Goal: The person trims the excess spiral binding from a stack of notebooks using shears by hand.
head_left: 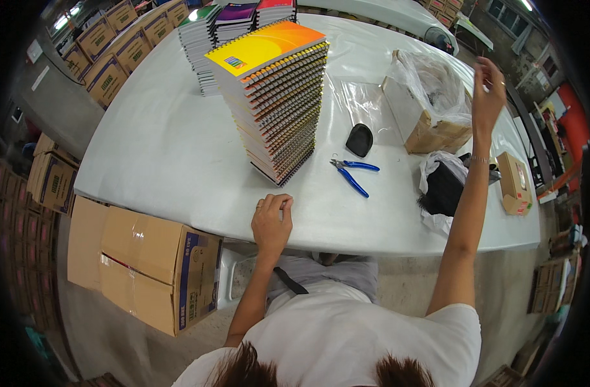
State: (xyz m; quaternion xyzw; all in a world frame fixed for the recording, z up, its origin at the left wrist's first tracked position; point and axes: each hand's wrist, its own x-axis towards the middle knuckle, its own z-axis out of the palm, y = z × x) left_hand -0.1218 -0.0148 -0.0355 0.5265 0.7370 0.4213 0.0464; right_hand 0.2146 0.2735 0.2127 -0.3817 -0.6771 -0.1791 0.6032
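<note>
My left hand (272, 222) rests at the table's near edge, its fingers curled together; whether anything small sits between them is hidden. Just beyond it rises a tall stack of spiral-bound notebooks (266, 58) with a yellow and orange cover on top. My right hand (489, 97) is raised beside a cardboard box (424, 132) lined with a clear plastic bag (437, 77). Its fingers are loosely bent and apart, and I see nothing in them. Blue-handled cutting pliers (354, 174) lie between the hands, below a small black rounded object (359, 140).
Shorter notebook stacks (198, 48) stand farther back. A white plastic bag with black bristly material (443, 187) lies under my right forearm, near a small brown box (515, 184). A large carton (143, 264) stands at the table's front left. Clear plastic sheets (369, 106) lie by the lined box.
</note>
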